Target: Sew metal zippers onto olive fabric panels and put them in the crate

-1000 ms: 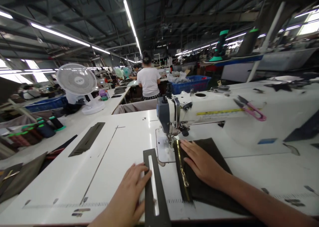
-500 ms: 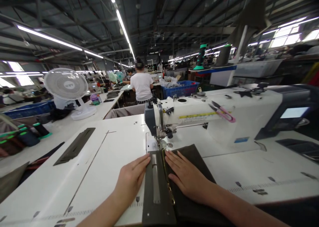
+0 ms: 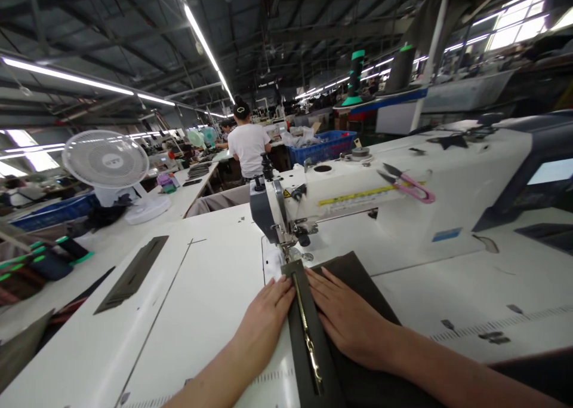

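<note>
A dark olive strip [image 3: 293, 331] with a long slot lies in front of the sewing machine's needle area, and a gold zipper [image 3: 307, 330] shows through the slot. Fingers outstretched, my left hand [image 3: 264, 318] rests along the strip's left edge near its far end. My right hand [image 3: 351, 315] lies flat, fingertips by the strip's right edge, over a larger dark fabric piece [image 3: 342, 264]. The strip's far end reaches the presser foot [image 3: 286, 254] of the white sewing machine [image 3: 380, 193]; whether it is under the foot, I cannot tell.
Pink-handled snips [image 3: 414, 187] rest against the machine arm. Olive fabric strips [image 3: 132, 273] lie on the table at left. Behind them are a white fan [image 3: 107, 160] and thread cones [image 3: 51, 261]. A person in a white shirt [image 3: 248, 148] is farther back, beside a blue crate [image 3: 322, 148].
The slotted strip has shifted right over the zipper, which now shows inside the slot. My left hand has moved right with it. The view has turned slightly.
</note>
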A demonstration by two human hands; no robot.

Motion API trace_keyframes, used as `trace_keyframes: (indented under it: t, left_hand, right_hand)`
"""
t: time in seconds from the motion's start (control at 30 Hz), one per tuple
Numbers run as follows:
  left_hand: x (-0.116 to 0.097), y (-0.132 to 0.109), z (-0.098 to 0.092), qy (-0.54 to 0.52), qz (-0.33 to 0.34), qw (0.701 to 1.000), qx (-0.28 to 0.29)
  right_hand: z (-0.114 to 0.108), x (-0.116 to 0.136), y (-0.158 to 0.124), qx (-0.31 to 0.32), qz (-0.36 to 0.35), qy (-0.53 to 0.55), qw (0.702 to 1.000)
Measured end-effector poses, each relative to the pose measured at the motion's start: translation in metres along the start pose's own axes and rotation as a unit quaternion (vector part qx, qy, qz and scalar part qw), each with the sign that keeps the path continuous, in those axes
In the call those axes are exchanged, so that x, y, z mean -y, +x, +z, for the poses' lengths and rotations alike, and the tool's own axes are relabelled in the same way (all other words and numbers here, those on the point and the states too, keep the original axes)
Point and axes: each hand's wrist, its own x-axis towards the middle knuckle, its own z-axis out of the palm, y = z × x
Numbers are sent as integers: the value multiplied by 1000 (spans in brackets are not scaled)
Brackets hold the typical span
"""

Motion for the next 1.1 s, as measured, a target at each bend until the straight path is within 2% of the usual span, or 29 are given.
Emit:
trace_keyframes:
  t: [0.1,0.27,0.37,0.5,0.63,0.77,1.0,1.1]
  left_hand:
    - [4,-1,6,6,10,1000,-1]
    - [15,-3,22,20,33,997,-70]
    - [21,-2,22,37,74,993,-87]
    - [26,-1,17,61,89,992,-71]
    - [29,-4,16,68,87,992,-53]
    - [27,-3,16,77,110,988,-71]
    - [33,1,19,77,134,984,-91]
    - [36,-2,19,74,124,987,-75]
  right_hand:
    - [3,2,2,3,32,1,999]
    - [5,9,5,-17,54,12,998]
    - [0,9,5,-10,53,42,998]
    - [-4,5,5,-17,41,53,998]
    - [2,3,6,-51,63,40,996]
    - [10,3,8,-91,99,60,989]
    - [7,3,8,-63,82,56,993]
    - [7,2,8,-63,76,51,994]
